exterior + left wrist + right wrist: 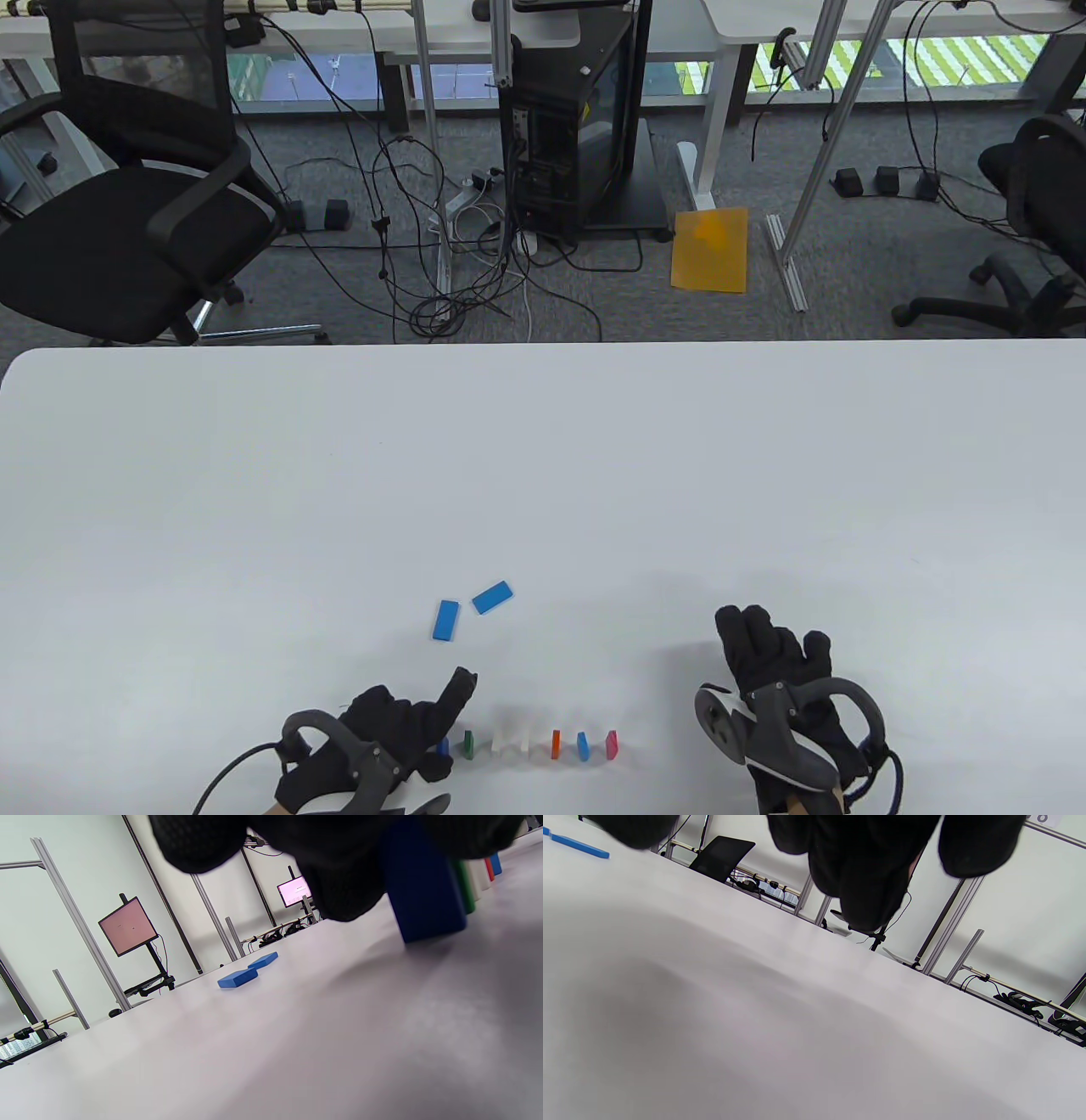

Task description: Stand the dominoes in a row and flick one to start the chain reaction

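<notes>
Dominoes stood in a short row near the counter's [543, 475] front edge.

From the left, the row ran dark blue domino [424, 899], green [467, 744], white [509, 742], orange [556, 744], blue [583, 745] and pink [612, 744], all upright and spaced apart. Left hand [399, 730] pinched the dark blue one, forefinger stretched forward. Two blue dominoes [468, 609] lay flat farther back, just beside each other. Right hand [776, 671] rested to the row's right, its grip apart, fingers straight, holding nothing.

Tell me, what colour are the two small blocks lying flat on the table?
Blue flat blocks, clearest in the table view.
</notes>
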`<state>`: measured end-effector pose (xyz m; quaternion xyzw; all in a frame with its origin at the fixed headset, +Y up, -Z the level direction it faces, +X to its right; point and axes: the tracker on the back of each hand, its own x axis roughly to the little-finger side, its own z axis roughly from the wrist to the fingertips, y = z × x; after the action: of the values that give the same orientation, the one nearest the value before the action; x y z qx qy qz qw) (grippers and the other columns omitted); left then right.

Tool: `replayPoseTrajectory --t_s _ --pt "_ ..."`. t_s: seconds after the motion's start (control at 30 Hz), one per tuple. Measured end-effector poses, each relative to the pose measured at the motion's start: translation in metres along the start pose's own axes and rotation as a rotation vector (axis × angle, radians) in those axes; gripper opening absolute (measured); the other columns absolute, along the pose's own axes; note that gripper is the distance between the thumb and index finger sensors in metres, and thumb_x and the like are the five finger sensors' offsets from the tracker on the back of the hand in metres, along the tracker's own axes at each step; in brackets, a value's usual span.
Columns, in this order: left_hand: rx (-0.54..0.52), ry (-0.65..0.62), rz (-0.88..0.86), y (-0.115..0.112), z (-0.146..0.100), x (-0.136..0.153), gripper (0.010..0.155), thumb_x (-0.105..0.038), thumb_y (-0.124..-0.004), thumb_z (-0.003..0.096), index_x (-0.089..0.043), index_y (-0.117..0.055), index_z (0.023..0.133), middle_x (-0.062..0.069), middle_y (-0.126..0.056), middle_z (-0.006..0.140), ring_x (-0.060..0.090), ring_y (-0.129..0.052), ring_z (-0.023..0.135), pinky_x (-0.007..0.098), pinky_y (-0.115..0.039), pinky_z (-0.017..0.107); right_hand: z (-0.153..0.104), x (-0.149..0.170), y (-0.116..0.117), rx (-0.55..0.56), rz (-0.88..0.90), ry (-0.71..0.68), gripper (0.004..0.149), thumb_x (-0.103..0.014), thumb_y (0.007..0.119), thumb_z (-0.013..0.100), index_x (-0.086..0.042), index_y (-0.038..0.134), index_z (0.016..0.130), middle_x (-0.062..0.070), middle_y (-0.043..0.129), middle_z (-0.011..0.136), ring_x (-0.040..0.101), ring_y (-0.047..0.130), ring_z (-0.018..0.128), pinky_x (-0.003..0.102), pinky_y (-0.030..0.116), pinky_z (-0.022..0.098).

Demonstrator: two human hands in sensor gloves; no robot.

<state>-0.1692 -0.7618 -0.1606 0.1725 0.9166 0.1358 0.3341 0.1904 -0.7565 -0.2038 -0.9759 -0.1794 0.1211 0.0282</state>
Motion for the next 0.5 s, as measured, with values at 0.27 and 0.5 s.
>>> replayPoseTrajectory --t_s 0.27,0.5 --pt "0.0 0.0 -0.005 -0.0001 -0.0003 0.0003 0.091 -0.07 -0.069 0.0275 -0.024 -0.056 0.104 -0.033 -0.096 0.071 -0.02 -0.094 0.021 0.016 -0.09 0.043 0.0 0.0 0.0 -0.001 0.001 -0.002 0.091 -0.058 0.061 0.041 -0.003 0.04 0.111 0.027 0.06 0.109 0.043 0.083 0.088 0.069 0.061 0.059" --pt "0.013 0.001 0.004 -0.0013 -0.0018 0.002 0.092 -0.072 -0.068 0.0271 -0.025 -0.055 0.105 -0.032 -0.095 0.074 -0.021 -0.097 0.026 0.017 -0.09 0.044 -0.0002 0.0001 0.0 -0.006 0.001 -0.002 0.091 -0.058 0.061 0.041 -0.003 0.04 0.111 0.028 0.059 0.11 0.043 0.083 0.088 0.07 0.061 0.059"
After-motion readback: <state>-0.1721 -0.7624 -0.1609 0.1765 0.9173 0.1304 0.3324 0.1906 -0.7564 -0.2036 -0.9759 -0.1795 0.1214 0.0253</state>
